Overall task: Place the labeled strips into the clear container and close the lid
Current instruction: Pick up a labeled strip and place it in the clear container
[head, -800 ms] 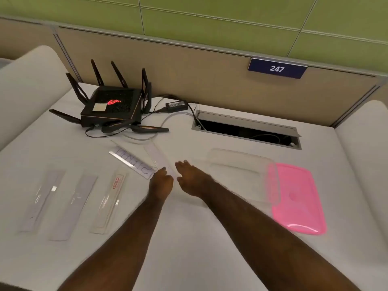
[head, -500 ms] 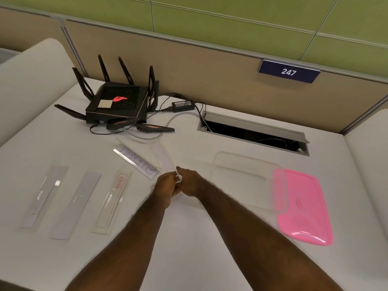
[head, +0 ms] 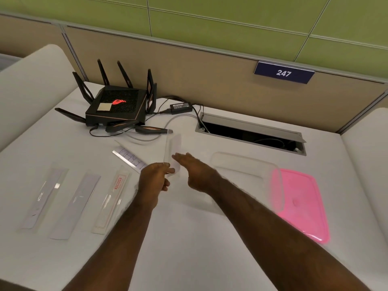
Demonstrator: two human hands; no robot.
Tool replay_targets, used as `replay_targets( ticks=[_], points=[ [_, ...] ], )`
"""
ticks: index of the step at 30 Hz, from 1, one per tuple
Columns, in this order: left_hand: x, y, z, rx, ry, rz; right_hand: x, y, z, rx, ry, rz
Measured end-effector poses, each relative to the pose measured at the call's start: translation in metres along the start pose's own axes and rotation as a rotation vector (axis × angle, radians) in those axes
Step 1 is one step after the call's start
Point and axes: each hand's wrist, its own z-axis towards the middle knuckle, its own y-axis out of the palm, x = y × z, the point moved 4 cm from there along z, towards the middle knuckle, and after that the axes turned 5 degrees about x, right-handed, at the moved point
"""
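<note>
My left hand (head: 154, 181) pinches the near end of a clear strip (head: 173, 151), lifted off the white table and pointing away from me. Just right of that strip my right hand (head: 194, 172) hovers flat, fingers extended, holding nothing. The clear container (head: 247, 175) stands open to the right of my hands, its pink lid (head: 302, 204) flat on the table beside it. A strip with handwritten letters (head: 130, 158) lies left of my left hand. Three more strips lie in a row at the left: a red-labeled one (head: 112, 199), a plain grey one (head: 76, 205) and one with dark marks (head: 44, 197).
A black router (head: 117, 107) with antennas sits at the back left, its cables and power adapter (head: 180, 106) trailing toward an open cable slot (head: 251, 132). A partition wall carries a "247" sign (head: 283, 72). Cushioned seat backs flank both sides.
Both hands met at the clear strip's near end; my left hand has lifted it off the table and tilted it up, while my right hand let go and opened.
</note>
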Motion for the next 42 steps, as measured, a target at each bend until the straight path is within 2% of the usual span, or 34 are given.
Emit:
replay_targets(
  ticks=[4, 8, 15, 20, 24, 27, 31, 33, 35, 38, 42],
  points=[
    [0.030, -0.018, -0.015, -0.177, 0.066, -0.035, 0.010, -0.039, 0.004, 0.095, -0.114, -0.200],
    [0.053, -0.028, -0.022, -0.373, 0.054, 0.039, 0.034, -0.079, 0.004, 0.120, -0.108, -0.330],
    [0.069, -0.019, -0.019, -0.595, -0.037, 0.162, 0.076, -0.130, -0.021, 0.133, 0.035, -0.258],
    [0.066, 0.000, -0.014, -0.567, -0.004, 0.242, 0.098, -0.147, -0.058, 0.140, 0.105, -0.109],
    [0.049, 0.022, -0.013, -0.566, -0.109, 0.191, 0.114, -0.139, -0.083, 0.182, 0.210, 0.135],
    [0.040, 0.040, -0.013, -0.569, -0.122, 0.194, 0.128, -0.133, -0.099, 0.252, 0.283, 0.177],
    [0.045, 0.066, -0.014, -0.593, 0.003, 0.215, 0.144, -0.138, -0.122, 0.338, 0.333, 0.134],
    [0.049, 0.079, -0.015, -0.615, 0.124, 0.288, 0.151, -0.143, -0.132, 0.372, 0.365, 0.108],
    [0.051, 0.093, -0.018, -0.637, 0.301, 0.446, 0.157, -0.147, -0.141, 0.401, 0.389, 0.103],
    [0.048, 0.116, -0.020, -0.576, 0.556, 0.692, 0.167, -0.146, -0.151, 0.411, 0.439, 0.101],
    [0.039, 0.137, -0.022, -0.530, 0.750, 0.995, 0.184, -0.136, -0.162, 0.386, 0.506, 0.094]
  ],
)
